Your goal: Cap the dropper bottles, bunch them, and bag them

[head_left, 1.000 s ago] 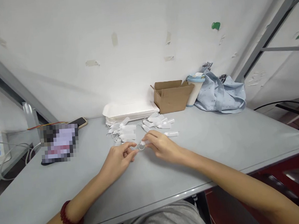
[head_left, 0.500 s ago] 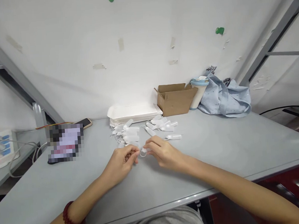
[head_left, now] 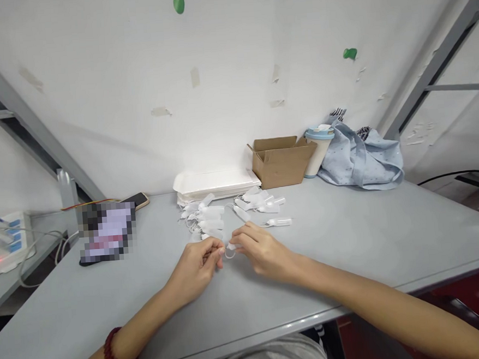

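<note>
My left hand [head_left: 202, 264] is closed in a pinch on the end of a thin white cord [head_left: 230, 256]. The cord curves across to a small white tubular piece [head_left: 231, 247], which my right hand [head_left: 265, 252] grips between thumb and fingers. Most of that piece is hidden by the right fingers. Just beyond the hands lie two loose groups of similar small white, partly clear tubes with cords: a left group [head_left: 210, 224] and a right group [head_left: 261, 201]. One single tube [head_left: 279, 222] rests apart on the right.
Behind the tubes are a stack of flat white boxes [head_left: 217, 181], an open cardboard box [head_left: 284, 162], a cup with a blue lid [head_left: 318, 146] and a light blue cloth bag [head_left: 361, 163]. A phone [head_left: 140, 200], a blurred-out item [head_left: 110, 232] and a power strip [head_left: 4, 242] are on the left.
The camera view has tilted up slightly, so everything sits a little lower. Both hands keep almost the same grip, and the cord still curves between them.
</note>
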`<action>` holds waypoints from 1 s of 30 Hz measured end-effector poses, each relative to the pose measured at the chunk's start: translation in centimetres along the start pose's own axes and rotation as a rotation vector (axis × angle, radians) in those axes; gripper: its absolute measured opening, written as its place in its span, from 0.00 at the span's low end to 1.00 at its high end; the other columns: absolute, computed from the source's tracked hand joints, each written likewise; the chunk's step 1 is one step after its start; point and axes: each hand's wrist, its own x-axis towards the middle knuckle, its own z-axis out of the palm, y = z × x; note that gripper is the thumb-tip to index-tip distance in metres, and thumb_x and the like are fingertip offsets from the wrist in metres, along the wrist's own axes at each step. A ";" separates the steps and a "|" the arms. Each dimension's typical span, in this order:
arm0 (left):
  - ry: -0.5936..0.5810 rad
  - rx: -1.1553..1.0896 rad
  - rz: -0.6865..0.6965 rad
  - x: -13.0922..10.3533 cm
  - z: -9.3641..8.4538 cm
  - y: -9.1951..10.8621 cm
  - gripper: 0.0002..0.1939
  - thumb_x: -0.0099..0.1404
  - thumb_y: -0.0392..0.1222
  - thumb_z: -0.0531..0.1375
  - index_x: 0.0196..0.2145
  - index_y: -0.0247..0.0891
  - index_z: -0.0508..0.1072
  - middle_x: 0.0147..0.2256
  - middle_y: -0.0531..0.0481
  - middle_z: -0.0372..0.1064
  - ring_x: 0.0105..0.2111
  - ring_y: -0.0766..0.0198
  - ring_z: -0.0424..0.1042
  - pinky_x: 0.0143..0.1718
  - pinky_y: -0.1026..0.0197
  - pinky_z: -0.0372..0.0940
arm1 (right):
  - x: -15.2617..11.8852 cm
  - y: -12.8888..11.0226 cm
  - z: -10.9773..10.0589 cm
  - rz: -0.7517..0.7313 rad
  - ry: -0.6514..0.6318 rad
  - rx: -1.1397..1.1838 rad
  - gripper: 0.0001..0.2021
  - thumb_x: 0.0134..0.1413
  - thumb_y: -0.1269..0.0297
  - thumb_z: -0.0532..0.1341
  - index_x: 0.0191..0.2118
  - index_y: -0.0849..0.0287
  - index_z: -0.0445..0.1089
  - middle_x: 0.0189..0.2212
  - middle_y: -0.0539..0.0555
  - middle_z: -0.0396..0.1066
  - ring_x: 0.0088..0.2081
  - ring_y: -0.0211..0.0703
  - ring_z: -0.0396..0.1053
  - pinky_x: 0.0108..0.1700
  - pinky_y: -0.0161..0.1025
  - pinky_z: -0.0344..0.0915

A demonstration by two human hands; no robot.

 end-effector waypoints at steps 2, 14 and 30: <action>0.000 -0.007 -0.007 0.0 0.1 0.0 0.11 0.65 0.44 0.51 0.31 0.36 0.68 0.21 0.55 0.64 0.18 0.69 0.60 0.21 0.66 0.58 | -0.1 0.1 0.1 0.004 -0.005 -0.007 0.11 0.52 0.82 0.51 0.39 0.61 0.60 0.35 0.59 0.66 0.36 0.45 0.60 0.35 0.39 0.64; 0.027 -0.003 0.005 0.4 -0.6 0.3 0.12 0.65 0.46 0.52 0.32 0.36 0.69 0.22 0.54 0.66 0.19 0.68 0.62 0.24 0.65 0.60 | 0.5 0.7 -0.8 0.147 -0.084 0.117 0.08 0.55 0.77 0.55 0.41 0.63 0.63 0.35 0.58 0.67 0.38 0.44 0.64 0.38 0.38 0.65; -0.018 -0.195 -0.083 0.8 -1.0 1.1 0.14 0.63 0.48 0.54 0.26 0.36 0.68 0.20 0.56 0.64 0.18 0.71 0.60 0.21 0.67 0.57 | 0.6 0.8 -1.1 0.129 -0.035 0.146 0.07 0.58 0.74 0.53 0.42 0.63 0.64 0.35 0.59 0.68 0.38 0.44 0.66 0.38 0.39 0.66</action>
